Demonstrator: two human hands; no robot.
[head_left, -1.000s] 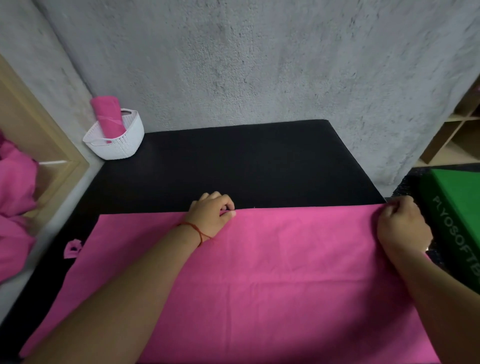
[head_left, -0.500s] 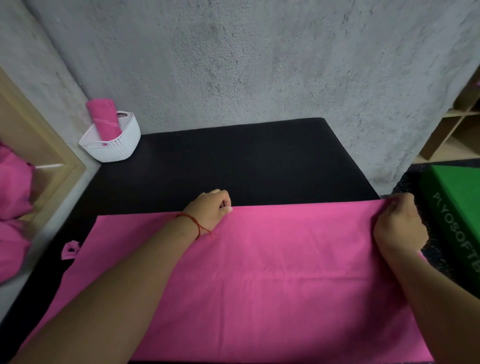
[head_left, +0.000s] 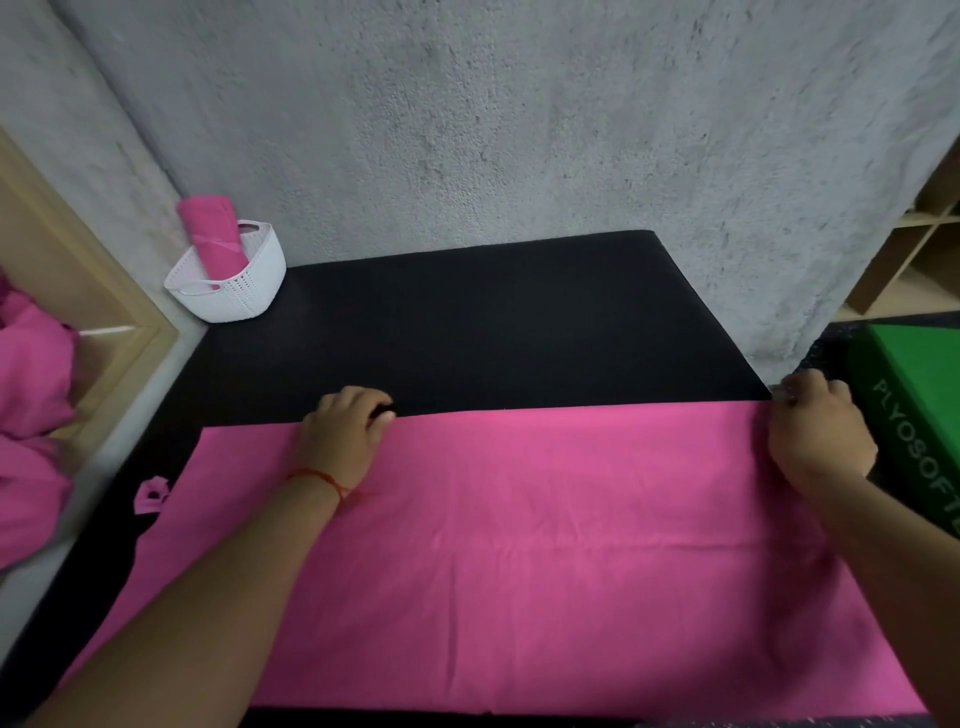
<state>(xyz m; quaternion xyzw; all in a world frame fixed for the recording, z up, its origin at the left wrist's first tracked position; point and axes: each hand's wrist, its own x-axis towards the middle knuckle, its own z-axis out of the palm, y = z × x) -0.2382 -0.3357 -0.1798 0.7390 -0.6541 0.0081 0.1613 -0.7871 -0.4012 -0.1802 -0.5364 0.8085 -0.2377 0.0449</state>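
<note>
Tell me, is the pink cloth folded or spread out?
Spread out: pink cloth lies flat on the black table, left hand and right hand gripping its far edge.

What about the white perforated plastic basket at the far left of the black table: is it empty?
No, a rolled pink cloth stands leaning inside the white perforated plastic basket, sticking up above its rim.

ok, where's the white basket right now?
Head view, far left: the white basket sits on the black mat's back corner against the grey wall, with a rolled pink towel standing in it.
</note>
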